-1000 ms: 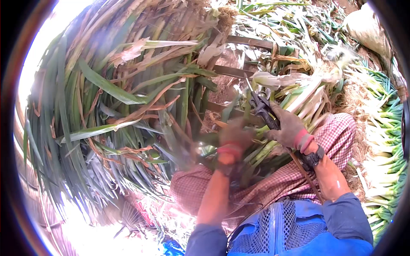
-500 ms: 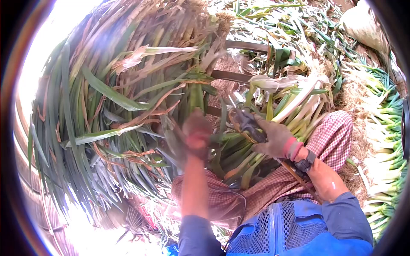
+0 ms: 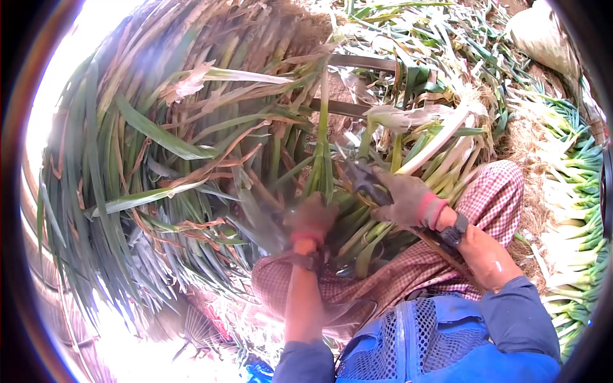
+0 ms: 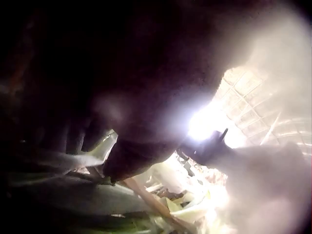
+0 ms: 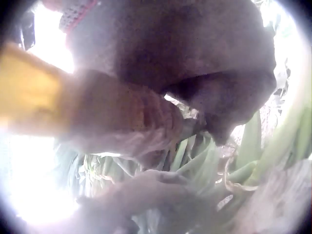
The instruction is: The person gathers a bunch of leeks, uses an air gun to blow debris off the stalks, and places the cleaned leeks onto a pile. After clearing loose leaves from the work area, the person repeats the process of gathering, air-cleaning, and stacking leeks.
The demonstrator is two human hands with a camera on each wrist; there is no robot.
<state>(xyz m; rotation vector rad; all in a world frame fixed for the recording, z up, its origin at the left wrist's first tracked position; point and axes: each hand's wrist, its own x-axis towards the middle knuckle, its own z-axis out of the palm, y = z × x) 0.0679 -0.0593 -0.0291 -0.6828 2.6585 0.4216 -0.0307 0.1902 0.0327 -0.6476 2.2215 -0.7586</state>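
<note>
A: Starting with the head view, we see the left hand [image 3: 311, 217], rather blurred, clasped round a few green stalks [image 3: 321, 167] that rise from it, just beside the leafy heap [image 3: 159, 137].

B: And we see the right hand [image 3: 408, 199] wrapped round a dark tool [image 3: 367, 182], its front end pointing towards those stalks. The two hands are apart.

A: We'd call this the step of taking stalks out for cleaning. We notice the tidy row [image 3: 578, 255] on the far right looks neater than the heap, so we suppose the ragged outer leaves must come off.

B: In the left wrist view, we get mostly a dark shape, with a pale leaf [image 4: 100, 152] by the fingers. From that alone we couldn't tell the grip.

A: In the right wrist view, we have the gloved hand across the top and more greenery [image 5: 248, 146] below; the tool's front end we can't make out.

B: Next, we think, the move calls for bringing the stalks to the tool's front end, keeping our fingers out of its line.
</note>
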